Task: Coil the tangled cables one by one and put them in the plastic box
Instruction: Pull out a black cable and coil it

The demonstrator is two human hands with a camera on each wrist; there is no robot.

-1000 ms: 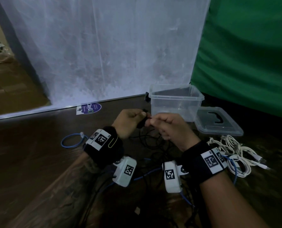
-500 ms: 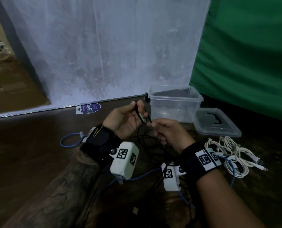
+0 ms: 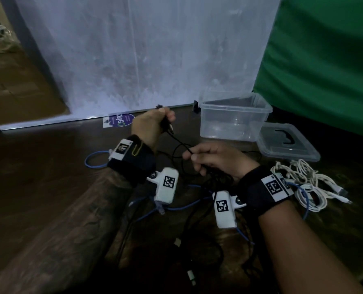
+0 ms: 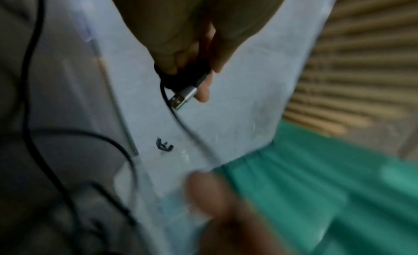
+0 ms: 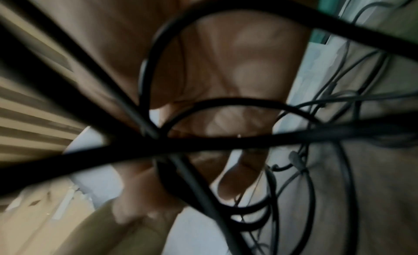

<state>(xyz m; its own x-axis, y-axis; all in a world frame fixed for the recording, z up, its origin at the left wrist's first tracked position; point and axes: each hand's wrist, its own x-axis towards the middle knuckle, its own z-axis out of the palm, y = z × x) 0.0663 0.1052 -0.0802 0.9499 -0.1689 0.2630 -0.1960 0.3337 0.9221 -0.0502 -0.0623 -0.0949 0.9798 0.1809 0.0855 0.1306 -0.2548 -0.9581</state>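
My left hand (image 3: 155, 122) is raised above the dark table and grips the end of a thin black cable (image 3: 177, 143); its silver USB plug (image 4: 182, 97) sticks out below the fingers. The cable runs down to my right hand (image 3: 210, 158), which pinches it between thumb and forefinger, with black loops (image 5: 226, 116) hanging under the palm. The clear plastic box (image 3: 233, 117) stands behind my right hand with nothing inside it. More black cable (image 3: 199, 209) lies tangled below both wrists.
The box's lid (image 3: 286, 143) lies to the right of the box. A tangle of white cables (image 3: 303, 183) sits at the right. A blue cable (image 3: 96, 160) loops at the left and runs under my wrists. A white sheet (image 3: 144, 49) and a green cloth (image 3: 324, 60) hang behind.
My left hand has lifted up and to the left with the plug end. My right hand has stayed low on the cable, so the hands have drawn apart and the cable stretches between them.
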